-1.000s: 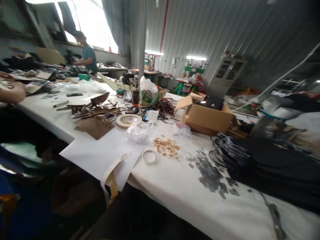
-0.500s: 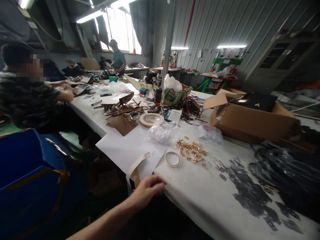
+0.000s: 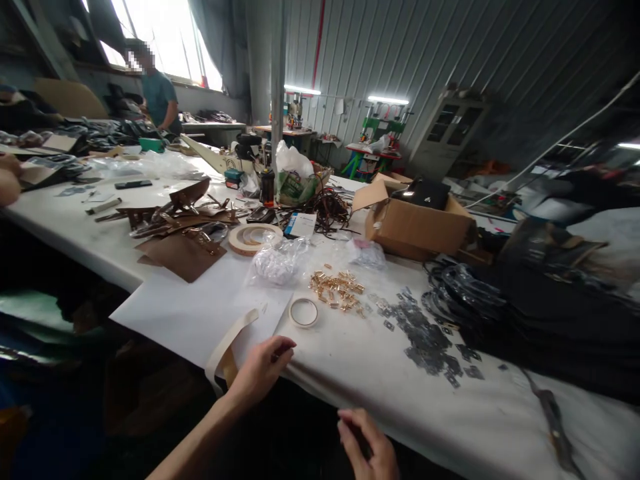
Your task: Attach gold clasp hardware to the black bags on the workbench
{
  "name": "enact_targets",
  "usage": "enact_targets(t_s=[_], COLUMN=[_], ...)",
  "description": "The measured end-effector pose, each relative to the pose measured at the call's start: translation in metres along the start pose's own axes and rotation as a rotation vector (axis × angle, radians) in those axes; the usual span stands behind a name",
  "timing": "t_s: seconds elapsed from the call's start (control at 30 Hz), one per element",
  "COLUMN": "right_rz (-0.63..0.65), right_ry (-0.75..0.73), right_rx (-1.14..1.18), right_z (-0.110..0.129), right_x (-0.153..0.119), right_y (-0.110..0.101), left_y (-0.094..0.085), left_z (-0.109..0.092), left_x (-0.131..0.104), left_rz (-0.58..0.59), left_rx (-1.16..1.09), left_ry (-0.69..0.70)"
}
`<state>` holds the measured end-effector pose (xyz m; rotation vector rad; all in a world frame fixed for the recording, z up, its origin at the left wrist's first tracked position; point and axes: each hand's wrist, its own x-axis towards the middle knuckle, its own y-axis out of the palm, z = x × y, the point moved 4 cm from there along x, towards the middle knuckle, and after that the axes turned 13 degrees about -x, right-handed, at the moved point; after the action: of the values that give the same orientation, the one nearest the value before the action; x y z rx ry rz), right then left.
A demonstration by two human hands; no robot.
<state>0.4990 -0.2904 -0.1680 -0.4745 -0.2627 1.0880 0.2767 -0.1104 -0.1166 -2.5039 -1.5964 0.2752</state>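
My left hand [image 3: 264,369] is at the table's front edge, loosely curled with a small gap between thumb and fingers and nothing visible in it. Just beyond it lies a roll of cream tape [image 3: 303,312]. A cream strip [image 3: 231,340] hangs over the edge beside my left wrist, partly on a white sheet [image 3: 195,310]. Low in the view, my right hand [image 3: 367,445] hovers before the edge, thumb and fingers apart, holding nothing I can see. Small gold metal fittings [image 3: 336,291] lie heaped past the tape. To their right spread many flat dark pieces [image 3: 425,337].
Clear plastic bags [image 3: 280,263], a wide tape roll [image 3: 254,238] and brown pieces [image 3: 185,253] lie farther back. A cardboard box [image 3: 417,230] stands behind black coiled straps [image 3: 460,293]. A dark strap [image 3: 553,423] lies at right. A co-worker [image 3: 161,97] stands near the window.
The view has swung right, so things sit farther left. My right hand has come into view from below. My left hand's fingers have drawn into a looser curl, off the table edge.
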Motion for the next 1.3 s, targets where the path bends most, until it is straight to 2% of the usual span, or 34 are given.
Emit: enact_targets(t_s=[0.03,0.13,0.23,0.33,0.47,0.63,0.83,1.1,1.3], right_rz=[0.065,0.041,0.098,0.117,0.076,0.046,0.040,-0.066,-0.118], right_ry=[-0.078,-0.195,-0.317,-0.360,-0.345,-0.323,-0.301,-0.332,-0.339], right_rx=[-0.048,-0.186,-0.248,-0.322,-0.426,-0.433,-0.461,-0.540,-0.563], right_z=[0.011,0.036,0.053,0.062,0.070,0.072,0.064,0.066,0.068], right_x=[0.021,0.087,0.135,0.153,0.152,0.146,0.136,0.120,0.118], right_y=[-0.002,-0.008,0.014,0.043,0.068,0.077,0.072,0.063,0.065], left_y=[0.006,0.017,0.023,0.024,0.022,0.022,0.023,0.029,0.030], left_z=[-0.001,-0.004,-0.004,-0.003,-0.003,0.001,0.000,-0.007,-0.004], left_x=[0.003,0.016,0.035,0.053,0.068,0.078,0.082,0.083,0.088], left_rz=[0.014,0.019,0.026,0.079,0.169,0.244,0.311,0.451,0.451], left_rx=[0.036,0.166,0.291,0.342,0.359,0.400,0.475,0.607,0.625], left_ry=[0.049,0.254,0.460,0.562,0.579,0.505,0.456,0.553,0.564])
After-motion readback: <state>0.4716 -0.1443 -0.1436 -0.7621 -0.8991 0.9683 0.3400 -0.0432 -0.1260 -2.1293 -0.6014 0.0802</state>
